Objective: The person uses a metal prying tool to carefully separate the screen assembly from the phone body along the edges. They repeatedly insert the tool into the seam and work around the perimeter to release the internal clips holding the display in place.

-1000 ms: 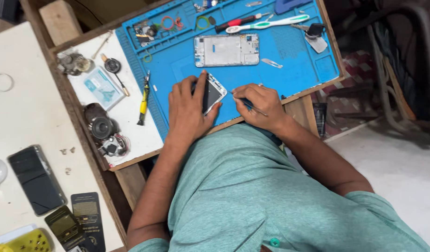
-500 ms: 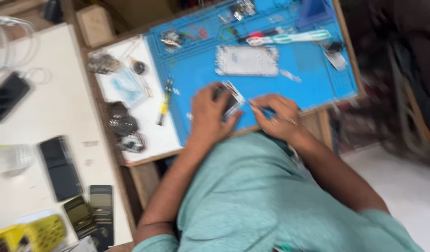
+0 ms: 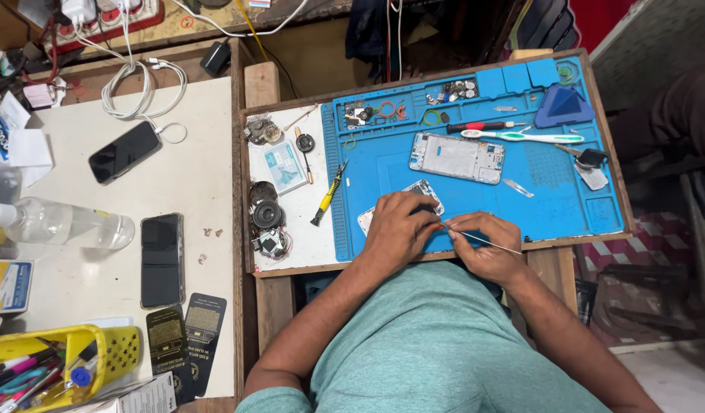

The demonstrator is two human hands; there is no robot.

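My left hand [image 3: 397,229] rests over a small phone part [image 3: 421,191], a silvery frame piece lying on the blue work mat [image 3: 383,164], and holds it down. My right hand [image 3: 482,243] pinches thin metal tweezers [image 3: 490,241], whose tip reaches toward the part under my left fingers. Further back on the mat lies an open phone frame [image 3: 457,157].
A toothbrush [image 3: 521,137], a red-handled tool [image 3: 475,127] and small parts line the mat's far edge. A yellow screwdriver [image 3: 329,194] and round speakers [image 3: 267,215] lie left of the mat. Two dark phones [image 3: 161,260], a clear bottle [image 3: 62,223] and a yellow basket [image 3: 54,359] sit on the white table.
The view has swung right and steadied. My hands stay over the small part; the right hand now shows thin tweezers pointed at it.
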